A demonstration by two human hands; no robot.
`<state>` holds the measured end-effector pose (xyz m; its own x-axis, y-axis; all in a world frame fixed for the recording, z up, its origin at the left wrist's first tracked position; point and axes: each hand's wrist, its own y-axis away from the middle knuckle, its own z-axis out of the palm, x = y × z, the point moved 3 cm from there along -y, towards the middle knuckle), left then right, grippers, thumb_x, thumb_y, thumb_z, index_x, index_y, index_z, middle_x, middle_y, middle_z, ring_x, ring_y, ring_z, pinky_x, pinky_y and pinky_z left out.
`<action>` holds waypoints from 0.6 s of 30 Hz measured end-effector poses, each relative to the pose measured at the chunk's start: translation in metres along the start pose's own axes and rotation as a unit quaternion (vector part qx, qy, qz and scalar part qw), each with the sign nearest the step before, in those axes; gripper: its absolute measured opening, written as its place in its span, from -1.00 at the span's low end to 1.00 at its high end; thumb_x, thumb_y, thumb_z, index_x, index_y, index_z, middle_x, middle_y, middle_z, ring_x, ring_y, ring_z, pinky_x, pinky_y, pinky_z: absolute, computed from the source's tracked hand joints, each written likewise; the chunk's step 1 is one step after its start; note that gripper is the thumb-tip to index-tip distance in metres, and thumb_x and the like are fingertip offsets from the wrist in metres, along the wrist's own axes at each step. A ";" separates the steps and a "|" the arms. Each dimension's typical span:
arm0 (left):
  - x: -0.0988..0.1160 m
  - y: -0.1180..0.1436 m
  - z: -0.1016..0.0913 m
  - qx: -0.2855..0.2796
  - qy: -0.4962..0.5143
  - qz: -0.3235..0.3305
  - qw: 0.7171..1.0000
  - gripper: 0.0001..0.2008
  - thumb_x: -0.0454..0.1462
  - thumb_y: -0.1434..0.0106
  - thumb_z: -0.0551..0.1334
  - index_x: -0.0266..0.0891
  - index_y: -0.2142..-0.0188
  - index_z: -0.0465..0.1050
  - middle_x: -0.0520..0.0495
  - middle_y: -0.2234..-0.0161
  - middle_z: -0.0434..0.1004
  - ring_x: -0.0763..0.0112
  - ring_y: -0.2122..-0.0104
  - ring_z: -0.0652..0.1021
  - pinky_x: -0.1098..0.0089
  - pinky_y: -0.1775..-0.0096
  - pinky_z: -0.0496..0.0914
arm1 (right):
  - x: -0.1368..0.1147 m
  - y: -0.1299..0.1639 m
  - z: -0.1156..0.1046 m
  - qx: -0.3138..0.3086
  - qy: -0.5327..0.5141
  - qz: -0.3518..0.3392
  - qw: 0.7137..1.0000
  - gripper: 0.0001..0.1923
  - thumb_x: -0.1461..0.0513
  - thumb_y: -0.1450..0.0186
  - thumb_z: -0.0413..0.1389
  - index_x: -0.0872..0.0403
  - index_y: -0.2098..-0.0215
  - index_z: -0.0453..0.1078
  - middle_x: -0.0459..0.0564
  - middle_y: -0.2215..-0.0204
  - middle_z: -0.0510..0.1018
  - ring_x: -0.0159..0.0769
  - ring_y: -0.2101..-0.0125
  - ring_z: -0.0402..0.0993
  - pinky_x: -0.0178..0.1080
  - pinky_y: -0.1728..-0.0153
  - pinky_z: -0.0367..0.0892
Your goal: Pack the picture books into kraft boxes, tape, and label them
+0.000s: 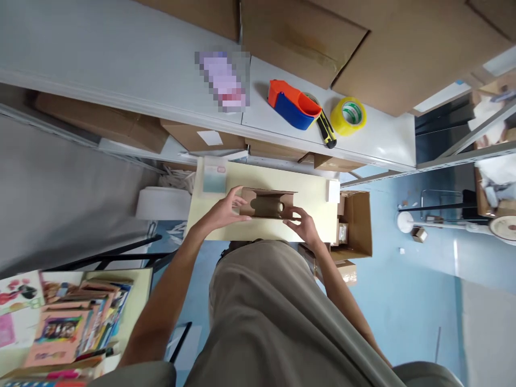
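Observation:
A small brown cardboard box lies open on the pale yellow table, its walls and flaps standing up around a shaded inside. My left hand grips its left end, thumb by the near edge and fingers curled at the far side. At the right end, my right hand pinches the near corner between thumb and fingers. A rounded tan shape shows inside near the right wall; I cannot tell what it is.
Above the table, a grey shelf carries an orange-and-blue tape dispenser, a yellow tape roll, a box cutter and large cartons. A white small box sits at the table's right end, beside an open carton.

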<state>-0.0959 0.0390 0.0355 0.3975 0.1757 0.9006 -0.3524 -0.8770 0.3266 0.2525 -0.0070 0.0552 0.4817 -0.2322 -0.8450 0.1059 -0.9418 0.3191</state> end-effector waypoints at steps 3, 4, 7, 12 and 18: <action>-0.003 -0.002 0.003 0.032 -0.011 0.001 0.999 0.07 0.14 -0.13 0.62 -0.03 -0.51 0.25 -0.20 -0.09 0.74 -0.03 -0.09 0.73 0.06 -0.12 0.63 | 0.003 0.004 -0.004 0.005 0.016 0.009 1.000 -0.30 -0.31 -0.41 0.30 -0.04 -0.25 0.49 0.17 -0.22 0.69 0.02 -0.18 0.73 0.08 -0.19 0.73; -0.003 -0.001 0.005 0.046 -0.019 0.001 0.999 -0.01 0.13 -0.16 0.61 -0.03 -0.46 0.31 -0.18 -0.06 0.74 -0.01 -0.03 0.74 0.09 -0.08 0.64 | 0.004 0.004 -0.007 0.006 0.014 0.011 1.000 -0.25 -0.30 -0.42 0.28 -0.04 -0.33 0.44 0.20 -0.23 0.68 0.04 -0.18 0.74 0.07 -0.13 0.76; -0.004 0.002 0.016 0.084 -0.049 0.004 0.995 -0.31 0.08 -0.30 0.55 -0.05 -0.30 0.44 -0.16 -0.02 0.73 0.11 0.13 0.73 0.15 0.02 0.64 | 0.007 0.000 -0.018 0.020 0.033 0.009 0.999 -0.10 -0.23 -0.45 0.27 -0.07 -0.59 0.20 0.27 -0.34 0.56 0.03 -0.05 0.80 0.02 0.06 0.79; -0.006 0.007 0.027 0.107 -0.106 0.034 0.988 -0.64 -0.03 -0.44 0.45 -0.03 -0.13 0.53 -0.13 -0.02 0.67 0.16 0.15 0.71 0.18 0.00 0.62 | 0.009 -0.005 -0.014 0.008 0.166 -0.027 0.986 -0.48 0.05 -0.57 0.15 -0.14 -0.45 0.46 0.18 -0.36 0.51 -0.05 0.05 0.81 0.05 0.04 0.80; -0.013 0.013 0.030 0.129 -0.142 0.039 0.981 -0.83 -0.11 -0.51 0.39 -0.08 -0.01 0.62 -0.13 0.01 0.54 0.17 0.11 0.68 0.17 -0.09 0.60 | 0.025 -0.004 0.006 0.018 0.236 -0.070 0.969 -0.54 0.11 -0.68 -0.03 -0.12 -0.37 0.60 0.18 -0.46 0.47 0.01 -0.10 0.75 0.07 -0.03 0.78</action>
<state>-0.0805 0.0115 0.0194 0.6106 0.0049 0.7919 -0.1785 -0.9734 0.1436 0.2593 -0.0109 0.0303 0.8092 0.0282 -0.5868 0.1735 -0.9658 0.1929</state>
